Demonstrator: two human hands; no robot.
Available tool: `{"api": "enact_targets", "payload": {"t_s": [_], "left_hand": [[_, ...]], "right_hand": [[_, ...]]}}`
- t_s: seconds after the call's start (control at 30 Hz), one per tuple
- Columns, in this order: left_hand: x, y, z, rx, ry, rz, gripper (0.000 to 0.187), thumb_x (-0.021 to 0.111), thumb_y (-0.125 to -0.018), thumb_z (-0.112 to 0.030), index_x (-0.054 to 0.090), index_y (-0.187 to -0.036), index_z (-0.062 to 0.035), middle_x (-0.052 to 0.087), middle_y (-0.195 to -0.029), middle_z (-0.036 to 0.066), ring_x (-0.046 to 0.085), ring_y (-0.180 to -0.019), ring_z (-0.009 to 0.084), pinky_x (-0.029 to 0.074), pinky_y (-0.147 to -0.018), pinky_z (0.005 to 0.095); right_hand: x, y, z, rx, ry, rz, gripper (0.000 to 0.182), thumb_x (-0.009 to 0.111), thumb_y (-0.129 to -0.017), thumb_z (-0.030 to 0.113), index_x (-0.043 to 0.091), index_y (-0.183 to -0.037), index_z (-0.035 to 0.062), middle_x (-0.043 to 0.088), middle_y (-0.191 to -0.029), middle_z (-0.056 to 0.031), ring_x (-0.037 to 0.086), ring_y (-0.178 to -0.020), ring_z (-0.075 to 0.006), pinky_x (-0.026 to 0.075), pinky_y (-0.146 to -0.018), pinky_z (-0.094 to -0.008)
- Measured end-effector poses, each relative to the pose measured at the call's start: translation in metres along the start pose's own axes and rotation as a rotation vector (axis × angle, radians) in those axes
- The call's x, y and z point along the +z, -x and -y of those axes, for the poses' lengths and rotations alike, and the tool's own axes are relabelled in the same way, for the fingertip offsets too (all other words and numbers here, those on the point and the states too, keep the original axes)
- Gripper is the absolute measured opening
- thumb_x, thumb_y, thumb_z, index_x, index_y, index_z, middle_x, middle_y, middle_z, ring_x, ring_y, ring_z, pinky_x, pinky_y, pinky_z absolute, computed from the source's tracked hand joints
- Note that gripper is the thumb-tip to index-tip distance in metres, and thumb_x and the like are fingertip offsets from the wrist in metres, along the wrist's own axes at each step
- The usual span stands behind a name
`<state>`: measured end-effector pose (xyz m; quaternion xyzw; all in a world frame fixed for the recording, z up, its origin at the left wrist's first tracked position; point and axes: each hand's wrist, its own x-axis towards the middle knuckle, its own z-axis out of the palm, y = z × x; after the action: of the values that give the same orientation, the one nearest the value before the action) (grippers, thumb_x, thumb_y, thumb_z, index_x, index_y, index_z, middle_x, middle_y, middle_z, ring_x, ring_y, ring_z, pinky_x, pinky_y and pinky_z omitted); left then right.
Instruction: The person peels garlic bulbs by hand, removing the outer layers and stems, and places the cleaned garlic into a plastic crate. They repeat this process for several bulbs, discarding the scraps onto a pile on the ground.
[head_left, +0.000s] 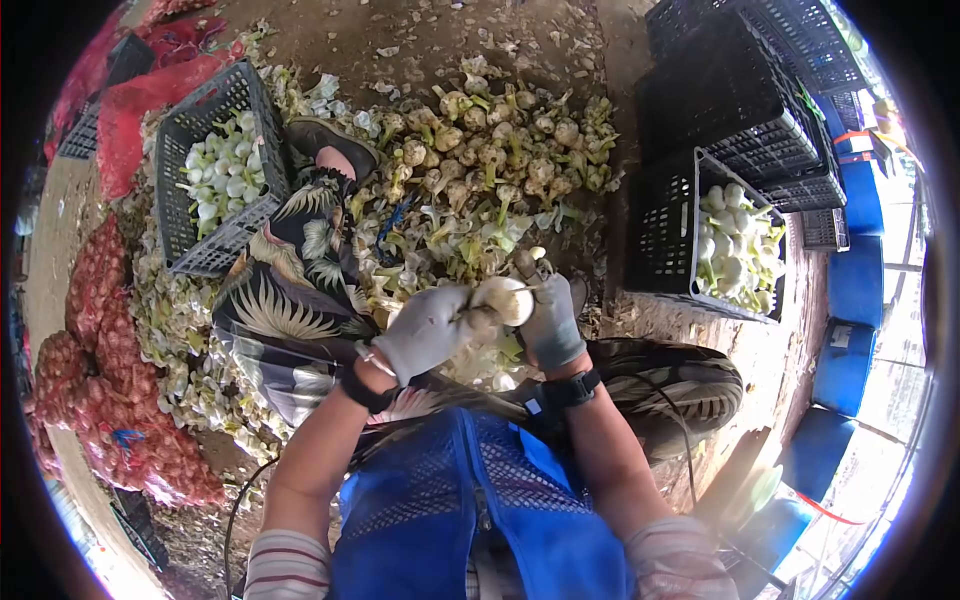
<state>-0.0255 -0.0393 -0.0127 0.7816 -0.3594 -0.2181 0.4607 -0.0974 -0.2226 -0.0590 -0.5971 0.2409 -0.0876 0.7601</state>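
My left hand (428, 328), in a pale grey work glove, is closed around a white onion (508, 299) in front of my lap. The onion's smooth pale side faces my right hand (553, 318), also gloved. Its fingers are curled shut right beside the onion. A thin strip shows between those fingers and the onion; I cannot make out what it is. Beyond my hands lies a heap of unpeeled onions (500, 140), brownish, with roots and green stems. Loose peels (450, 235) are spread between the heap and my hands.
A black crate (170, 215) of peeled onions (225, 170) stands at my left. Another crate (660, 230) with peeled onions (737, 240) is at my right, near stacked black crates (715, 95). Full red mesh sacks (130, 400) lie far left. Blue containers (845, 365) line the right side.
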Motion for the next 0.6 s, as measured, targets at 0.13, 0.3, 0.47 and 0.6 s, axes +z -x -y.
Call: {"api": "enact_targets", "payload": {"t_s": [0.13, 0.3, 0.47, 0.6], "left_hand": [[0.022, 0.002, -0.031, 0.226, 0.077, 0.138, 0.016, 0.070, -0.086, -0.020, 0.068, -0.088, -0.0046, 0.063, -0.075, 0.013, 0.064, -0.071, 0.0304, 0.049, -0.065, 0.0414], [0.018, 0.012, -0.013, 0.089, 0.032, 0.077, 0.011, 0.069, -0.082, -0.012, 0.067, -0.091, -0.0056, 0.066, -0.093, 0.013, 0.065, -0.092, 0.0330, 0.052, -0.081, 0.0420], [0.012, -0.001, -0.017, 0.022, -0.243, -0.154, 0.022, 0.067, -0.080, -0.006, 0.066, -0.102, -0.0050, 0.063, -0.111, 0.017, 0.063, -0.100, 0.0365, 0.052, -0.084, 0.0413], [0.014, -0.009, -0.003, -0.070, 0.000, -0.138, 0.018, 0.066, -0.082, -0.007, 0.065, -0.099, -0.0002, 0.066, -0.101, 0.019, 0.065, -0.093, 0.0371, 0.052, -0.080, 0.0404]], "right_hand": [[-0.023, -0.004, -0.008, -0.347, 0.809, 0.151, 0.027, 0.061, -0.097, 0.022, 0.063, -0.111, -0.0005, 0.069, -0.088, -0.0083, 0.069, -0.072, -0.0210, 0.053, -0.058, -0.0336], [-0.026, -0.020, -0.029, 0.403, -0.468, -0.289, 0.029, 0.056, -0.099, 0.026, 0.063, -0.105, -0.0015, 0.068, -0.082, -0.0110, 0.070, -0.070, -0.0217, 0.060, -0.057, -0.0343], [-0.007, -0.016, -0.053, -0.140, 0.062, -0.175, 0.020, 0.071, -0.090, 0.015, 0.068, -0.099, -0.0026, 0.069, -0.091, -0.0087, 0.066, -0.087, -0.0147, 0.055, -0.075, -0.0291], [-0.020, -0.018, 0.049, 0.022, -0.077, -0.470, 0.025, 0.049, -0.084, -0.007, 0.069, -0.098, -0.0013, 0.069, -0.093, -0.0065, 0.063, -0.083, -0.0162, 0.052, -0.076, -0.0277]]}}
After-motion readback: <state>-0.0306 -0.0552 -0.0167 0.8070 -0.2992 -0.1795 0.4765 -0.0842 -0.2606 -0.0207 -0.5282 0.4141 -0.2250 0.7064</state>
